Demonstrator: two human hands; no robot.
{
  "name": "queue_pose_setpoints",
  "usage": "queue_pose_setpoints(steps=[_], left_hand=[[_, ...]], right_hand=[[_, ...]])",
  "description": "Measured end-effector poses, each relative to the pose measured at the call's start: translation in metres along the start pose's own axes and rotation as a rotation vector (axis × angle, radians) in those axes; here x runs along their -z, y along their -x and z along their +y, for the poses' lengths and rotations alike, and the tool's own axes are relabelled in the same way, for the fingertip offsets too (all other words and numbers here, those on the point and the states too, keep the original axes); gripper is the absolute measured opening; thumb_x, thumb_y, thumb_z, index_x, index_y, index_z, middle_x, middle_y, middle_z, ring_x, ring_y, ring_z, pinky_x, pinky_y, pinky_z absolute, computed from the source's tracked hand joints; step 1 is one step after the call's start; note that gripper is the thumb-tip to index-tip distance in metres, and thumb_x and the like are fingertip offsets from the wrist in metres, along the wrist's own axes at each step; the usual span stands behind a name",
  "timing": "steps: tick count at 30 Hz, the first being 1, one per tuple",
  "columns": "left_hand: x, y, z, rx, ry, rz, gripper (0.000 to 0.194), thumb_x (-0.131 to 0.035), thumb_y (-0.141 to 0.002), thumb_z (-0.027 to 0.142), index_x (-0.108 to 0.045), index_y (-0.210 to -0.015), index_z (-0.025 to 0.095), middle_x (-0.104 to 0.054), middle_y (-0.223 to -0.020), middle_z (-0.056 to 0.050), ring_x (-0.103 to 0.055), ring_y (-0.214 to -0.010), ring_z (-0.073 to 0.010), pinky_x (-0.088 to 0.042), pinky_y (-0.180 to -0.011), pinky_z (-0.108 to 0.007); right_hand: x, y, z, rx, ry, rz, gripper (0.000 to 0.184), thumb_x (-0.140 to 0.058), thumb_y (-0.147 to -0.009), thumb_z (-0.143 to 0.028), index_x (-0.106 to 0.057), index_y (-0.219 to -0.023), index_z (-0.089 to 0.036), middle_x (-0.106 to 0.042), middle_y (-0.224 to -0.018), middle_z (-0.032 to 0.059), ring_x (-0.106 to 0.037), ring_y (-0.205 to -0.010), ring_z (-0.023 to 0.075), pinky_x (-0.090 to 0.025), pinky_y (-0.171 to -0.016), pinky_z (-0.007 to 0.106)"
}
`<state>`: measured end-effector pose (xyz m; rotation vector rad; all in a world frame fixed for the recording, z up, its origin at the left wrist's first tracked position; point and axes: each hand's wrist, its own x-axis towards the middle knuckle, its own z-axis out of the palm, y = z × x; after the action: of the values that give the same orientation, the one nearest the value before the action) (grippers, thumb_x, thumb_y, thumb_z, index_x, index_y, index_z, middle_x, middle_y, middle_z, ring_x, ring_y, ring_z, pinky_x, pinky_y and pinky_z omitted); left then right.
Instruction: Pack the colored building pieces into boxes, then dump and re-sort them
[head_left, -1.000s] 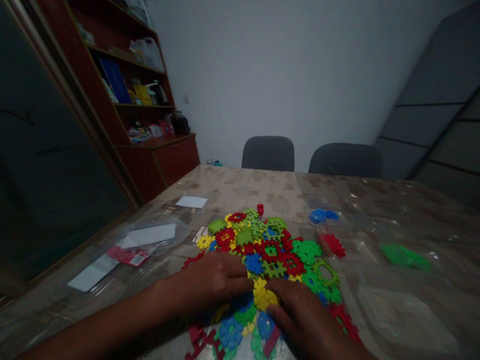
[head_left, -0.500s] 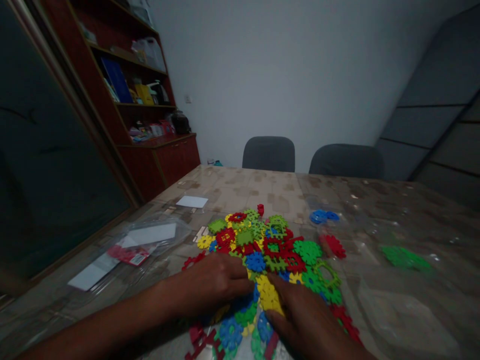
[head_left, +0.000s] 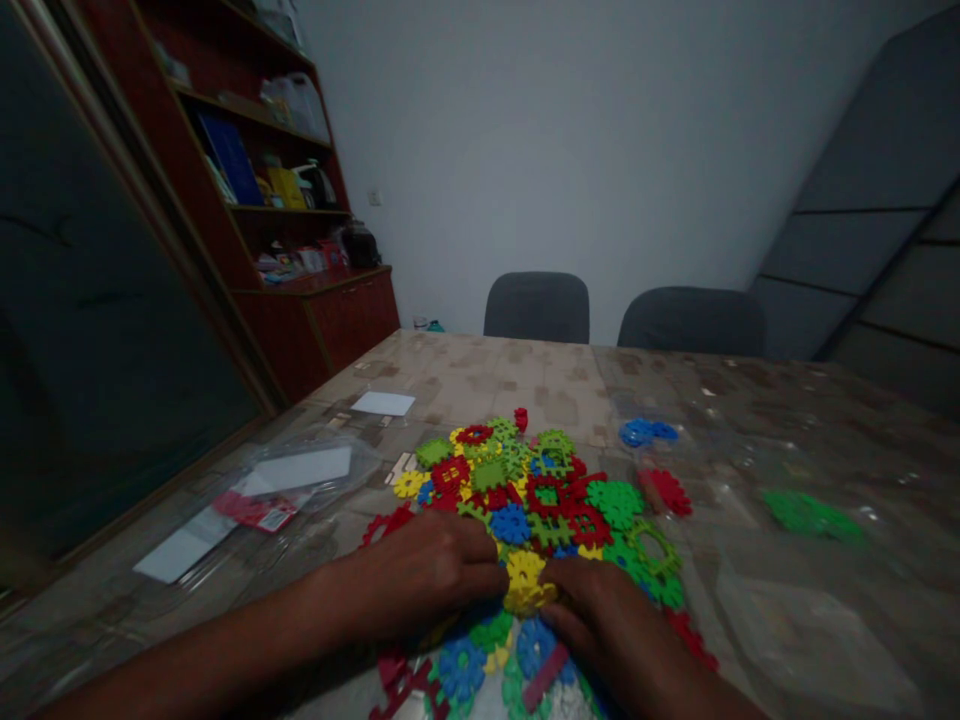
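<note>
Between my two hands are yellow gear-shaped plastic pieces (head_left: 527, 578), standing out above a pile of similar pieces. My left hand (head_left: 435, 565) is closed, its fingertips at the left edge of the yellow pieces. My right hand (head_left: 611, 605) pinches their right edge between thumb and fingers. Just beyond lies a blue gear piece (head_left: 511, 523) among red and green ones. Nearer to me are another blue gear piece (head_left: 460, 669) and a dark pink piece (head_left: 546, 677). My palms and wrists hide part of the pile.
Clear plastic packaging (head_left: 315, 440) with white cards lies on the left. On the right are a red gear piece (head_left: 669, 492), green pieces (head_left: 814, 517), blue pieces (head_left: 646, 432) and a clear tray (head_left: 817, 640). Two grey chairs (head_left: 537, 306) stand behind the patterned table (head_left: 525, 375).
The yellow pieces have tilted and now sit squarely between both hands. My right hand has shifted slightly, its thumb higher at their edge. My left hand has barely moved.
</note>
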<state>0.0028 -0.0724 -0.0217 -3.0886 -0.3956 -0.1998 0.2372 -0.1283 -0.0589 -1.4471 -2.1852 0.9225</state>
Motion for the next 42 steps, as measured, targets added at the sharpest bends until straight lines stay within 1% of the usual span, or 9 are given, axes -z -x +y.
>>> queue_pose_setpoints(steps=[12, 17, 21, 24, 27, 32, 36, 39, 42], left_hand=[[-0.007, 0.000, 0.000, -0.033, 0.005, 0.034, 0.005, -0.060, -0.096, 0.014, -0.063, -0.094, 0.017, -0.066, -0.081, -0.002, -0.057, -0.069, -0.0160, -0.040, -0.056, -0.030], [-0.011, 0.000, -0.001, -0.034, 0.026, 0.053, 0.009, -0.056, -0.098, 0.014, -0.061, -0.092, 0.016, -0.065, -0.081, -0.003, -0.056, -0.068, -0.0158, -0.040, -0.056, -0.029], [-0.011, 0.001, 0.000, -0.029, 0.054, 0.046, 0.013, -0.050, -0.099, 0.013, -0.060, -0.093, 0.018, -0.064, -0.080, -0.004, -0.056, -0.068, -0.0168, -0.039, -0.055, -0.030], [-0.011, 0.001, 0.003, -0.021, 0.095, 0.071, 0.016, -0.045, -0.102, 0.014, -0.060, -0.101, 0.018, -0.064, -0.085, -0.006, -0.056, -0.070, -0.0174, -0.039, -0.057, -0.031], [-0.009, -0.001, 0.007, 0.008, 0.122, 0.110, 0.018, -0.043, -0.101, 0.015, -0.060, -0.106, 0.018, -0.064, -0.087, -0.006, -0.055, -0.072, -0.0185, -0.040, -0.058, -0.031], [-0.005, -0.007, 0.013, 0.005, 0.142, 0.111, 0.016, -0.045, -0.102, 0.017, -0.059, -0.106, 0.022, -0.066, -0.091, -0.006, -0.056, -0.079, -0.0190, -0.046, -0.068, -0.030], [-0.007, -0.009, 0.012, -0.001, 0.145, 0.076, 0.014, -0.047, -0.102, 0.017, -0.060, -0.106, 0.022, -0.067, -0.093, -0.006, -0.057, -0.082, -0.0192, -0.047, -0.071, -0.030], [-0.009, -0.007, 0.011, 0.005, 0.132, 0.058, 0.014, -0.046, -0.102, 0.018, -0.060, -0.103, 0.021, -0.067, -0.094, -0.006, -0.058, -0.082, -0.0201, -0.046, -0.070, -0.031], [-0.010, -0.007, 0.010, -0.002, 0.134, 0.074, 0.016, -0.044, -0.103, 0.018, -0.060, -0.105, 0.021, -0.068, -0.093, -0.007, -0.059, -0.083, -0.0200, -0.047, -0.071, -0.031]], right_hand=[[0.000, -0.003, -0.002, 0.038, 0.010, -0.002, 0.012, -0.060, -0.090, -0.023, -0.065, -0.080, -0.019, -0.071, -0.079, -0.0001, -0.059, -0.068, 0.0138, -0.034, -0.059, 0.023], [0.028, 0.002, -0.008, 0.009, 0.057, 0.051, 0.011, -0.059, -0.088, -0.018, -0.063, -0.078, -0.019, -0.068, -0.075, 0.0011, -0.055, -0.064, 0.0132, -0.034, -0.056, 0.024], [0.072, 0.010, -0.001, -0.004, 0.111, 0.167, 0.015, -0.060, -0.086, -0.023, -0.059, -0.071, -0.020, -0.060, -0.064, 0.0000, -0.051, -0.058, 0.0134, -0.033, -0.053, 0.025], [0.117, 0.018, 0.020, -0.070, 0.092, 0.285, 0.019, -0.061, -0.086, -0.033, -0.058, -0.071, -0.022, -0.052, -0.057, -0.0030, -0.045, -0.049, 0.0120, -0.030, -0.047, 0.025], [0.167, 0.026, 0.051, -0.271, 0.009, 0.445, 0.027, -0.066, -0.086, -0.042, -0.060, -0.069, -0.020, -0.051, -0.055, -0.0037, -0.045, -0.046, 0.0109, -0.030, -0.045, 0.025], [0.229, 0.030, 0.104, -0.526, 0.037, 0.677, 0.037, -0.056, -0.094, -0.036, -0.061, -0.064, -0.014, -0.050, -0.050, -0.0024, -0.043, -0.043, 0.0083, -0.032, -0.050, 0.030], [0.253, 0.024, 0.144, -0.687, 0.124, 0.711, 0.037, -0.056, -0.097, -0.031, -0.063, -0.066, -0.010, -0.054, -0.050, 0.0008, -0.047, -0.045, 0.0092, -0.035, -0.051, 0.031], [0.261, 0.014, 0.170, -0.786, 0.147, 0.678, 0.032, -0.051, -0.101, -0.036, -0.067, -0.090, -0.011, -0.066, -0.081, 0.0041, -0.063, -0.067, 0.0121, -0.050, -0.063, 0.028], [0.262, 0.002, 0.187, -0.788, 0.138, 0.665, 0.033, -0.047, -0.103, -0.039, -0.064, -0.115, -0.015, -0.065, -0.112, 0.0076, -0.067, -0.094, 0.0175, -0.056, -0.080, 0.036]])
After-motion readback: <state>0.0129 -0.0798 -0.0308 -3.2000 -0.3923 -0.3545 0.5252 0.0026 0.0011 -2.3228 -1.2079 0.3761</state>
